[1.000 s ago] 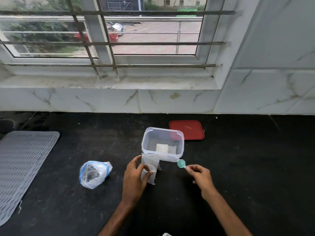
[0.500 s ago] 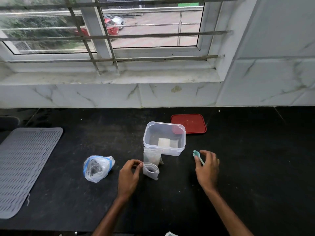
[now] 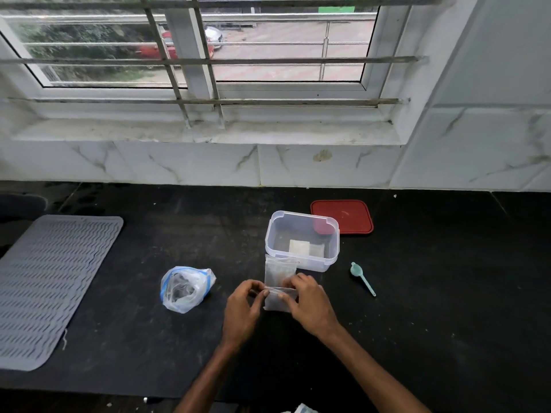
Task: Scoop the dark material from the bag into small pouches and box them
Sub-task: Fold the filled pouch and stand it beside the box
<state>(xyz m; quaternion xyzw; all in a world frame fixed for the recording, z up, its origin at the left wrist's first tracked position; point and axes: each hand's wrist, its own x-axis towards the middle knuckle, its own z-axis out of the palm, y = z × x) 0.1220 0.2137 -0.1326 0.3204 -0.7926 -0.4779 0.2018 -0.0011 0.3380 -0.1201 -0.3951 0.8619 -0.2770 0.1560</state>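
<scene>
Far left on the black counter [image 3: 432, 308]: a grey ribbed mat [image 3: 44, 287], lying flat. Further right, a crumpled clear plastic bag [image 3: 186, 289] with blue trim, mouth slumped, holding a clump of dark material. Well apart from the mat, near the hands.

At centre, left hand [image 3: 243, 308] and right hand [image 3: 310, 305] closed together on a small clear pouch [image 3: 278, 301], fingers [image 3: 262, 293] pinching its top edge from both sides; pouch upright, a little dark content dimly visible inside. Just behind it, a second clear pouch [image 3: 280, 272] standing against the front wall of the box, contents hard to make out.

Behind that, a clear plastic box [image 3: 302, 242], open, with pale flat packets lying on its floor; how many, cannot tell. Behind the box and to its right, a red lid [image 3: 348, 216] flat on the counter, partly hidden by the box's far corner.

Right of the box, a small teal scoop [image 3: 362, 278] lying loose on the counter, bowl toward the box, touched by neither hand.
</scene>
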